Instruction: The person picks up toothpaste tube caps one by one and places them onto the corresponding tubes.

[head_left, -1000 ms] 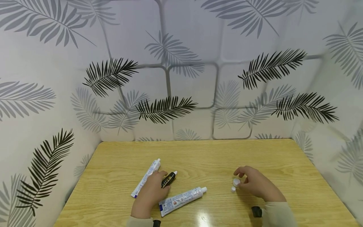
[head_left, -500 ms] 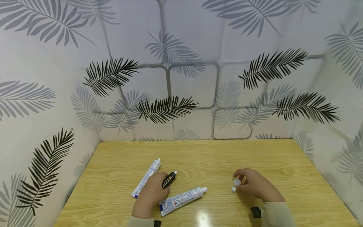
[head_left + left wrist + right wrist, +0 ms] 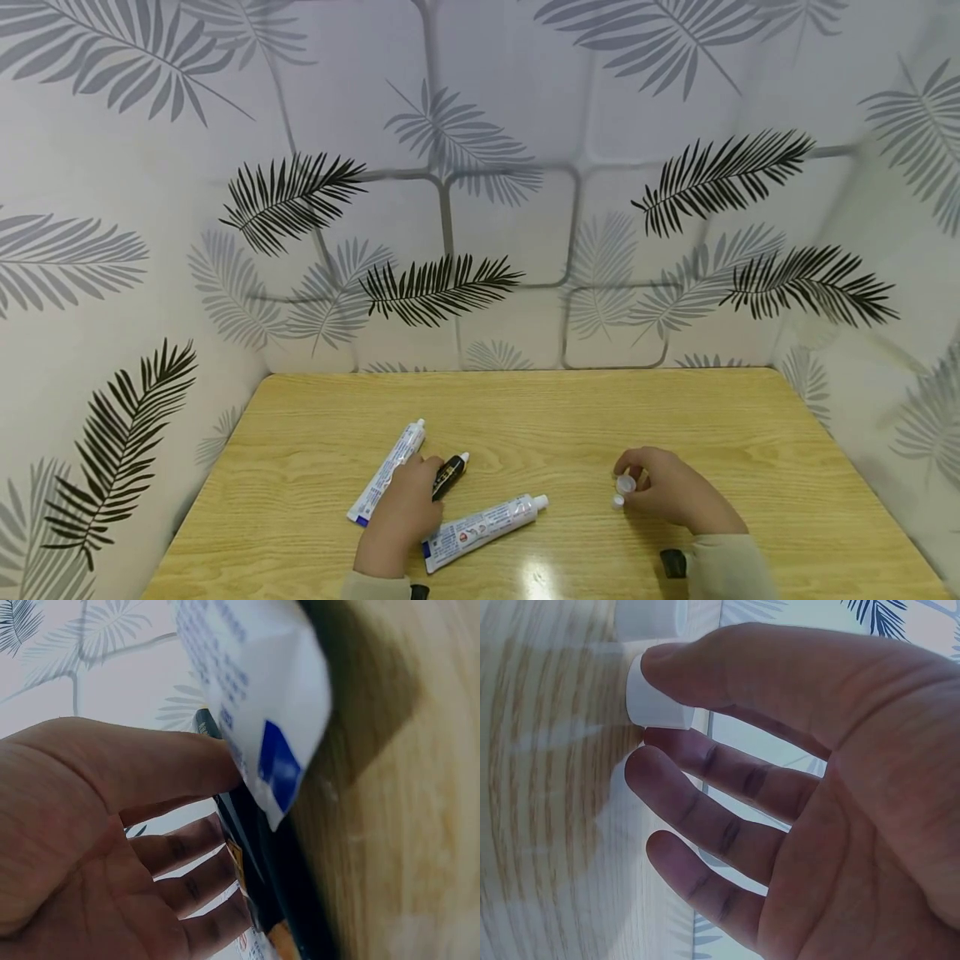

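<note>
My left hand point(image 3: 409, 502) grips a black tube point(image 3: 450, 477) with gold print and a white tip. In the left wrist view the thumb lies on one side of the black tube point(image 3: 244, 847), the other fingers on its far side. White-and-blue tubes lie on either side of this hand: one to the left point(image 3: 381, 477), one to the right point(image 3: 487, 529). My right hand point(image 3: 671, 492) pinches a round white cap point(image 3: 626, 484) on the table, between thumb and forefinger point(image 3: 656, 694). A smaller white cap point(image 3: 618, 502) stands just in front of it.
The wooden table point(image 3: 555, 417) reaches back to a wall point(image 3: 495, 208) patterned with grey and black leaves. Both side walls carry the same pattern. Wood lies bare between the right-hand white tube and the caps.
My left hand's fingers have drawn in closer around the black tube. The right hand has shifted slightly left and toward me, its fingers nearer the round cap. The tubes lie where they were.
</note>
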Tool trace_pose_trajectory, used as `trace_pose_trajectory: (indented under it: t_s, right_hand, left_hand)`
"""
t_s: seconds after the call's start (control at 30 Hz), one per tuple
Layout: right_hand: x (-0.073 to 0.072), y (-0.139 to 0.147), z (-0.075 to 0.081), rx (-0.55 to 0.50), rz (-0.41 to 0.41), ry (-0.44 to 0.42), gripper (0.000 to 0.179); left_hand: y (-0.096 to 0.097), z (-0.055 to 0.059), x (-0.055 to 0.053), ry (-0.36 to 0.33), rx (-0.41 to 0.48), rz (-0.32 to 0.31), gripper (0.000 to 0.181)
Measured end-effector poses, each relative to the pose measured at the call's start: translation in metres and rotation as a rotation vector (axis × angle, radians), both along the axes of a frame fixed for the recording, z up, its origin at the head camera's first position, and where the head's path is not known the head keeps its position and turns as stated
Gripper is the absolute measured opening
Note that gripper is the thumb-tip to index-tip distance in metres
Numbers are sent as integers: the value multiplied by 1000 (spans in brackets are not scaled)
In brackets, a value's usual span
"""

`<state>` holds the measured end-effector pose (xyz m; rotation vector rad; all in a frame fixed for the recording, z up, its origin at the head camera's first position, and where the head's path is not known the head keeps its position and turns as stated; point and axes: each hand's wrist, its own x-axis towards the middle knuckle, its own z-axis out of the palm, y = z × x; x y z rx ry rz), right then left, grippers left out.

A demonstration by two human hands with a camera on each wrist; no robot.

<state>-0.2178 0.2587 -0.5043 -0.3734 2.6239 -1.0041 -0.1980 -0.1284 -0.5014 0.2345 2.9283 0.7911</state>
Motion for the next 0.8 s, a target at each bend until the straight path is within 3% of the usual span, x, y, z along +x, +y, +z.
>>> trace_pose_trajectory:
  t_s: [0.2,0.47,0.67,0.8]
  right_hand:
    - [2,-1,0,13,-2,15,22]
    - [4,-5,5,32,-64,33,11]
    - [2,-6,9,44,-81,55,28]
    - [3,-7,12,50,-73,87,29]
  left_hand:
    - [1,-1,1,-6,-5,-2,55]
    - [-3,-6,0,58,29,-33,46]
    - [-6,-8,-3,43,64,-66,45]
    - [-6,-6,-3,44,79,-64,47]
